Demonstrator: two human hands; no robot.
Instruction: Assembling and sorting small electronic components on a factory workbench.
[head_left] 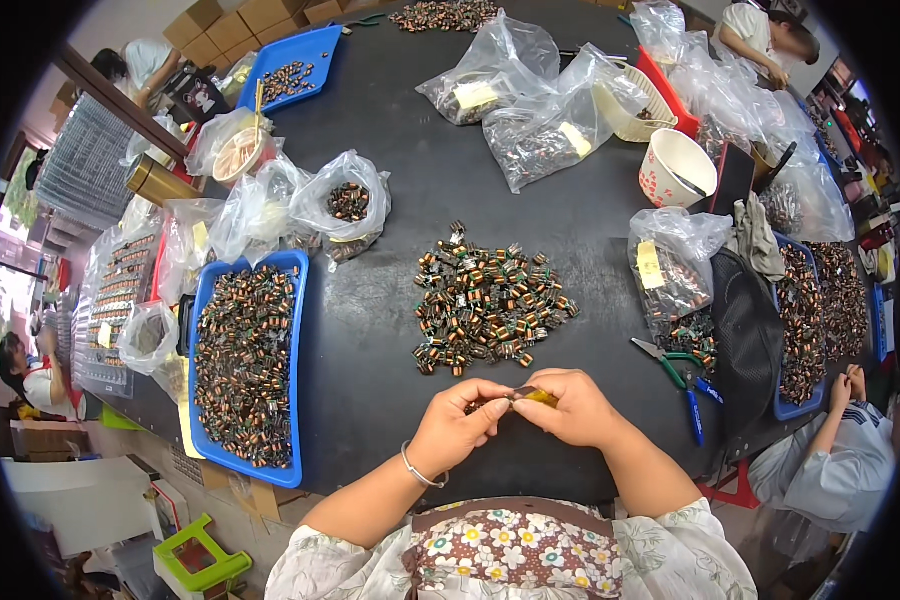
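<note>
A dark work surface [390,300] fills the middle of the frame, with boxes [232,32] stacked at upper left. At lower centre, your left hand [458,425] has its grip drawn narrow around a small copper-wound part [474,407], mostly hidden by your fingers. Your right hand [577,405] pinches one yellow, see-through piece [539,396], its kind unclear; your fingertips nearly meet. The part looks light and stiff, probably smooth on the winding and delicate at the leads, so take it by the sides of its body.

Just above your hands lies one loose pile [490,305] of similar parts, too many to count. To its right are one pair of green-handled pliers [675,366] and one blue-handled tool [696,417]. Three blue trays hold parts: a left tray [301,370], an upper-left tray [322,52] and a right tray [792,410]. One white-and-red tub [660,175] stands at upper right. Two clear bags [510,62] lie at upper centre; those along both sides overlap too much to count.
</note>
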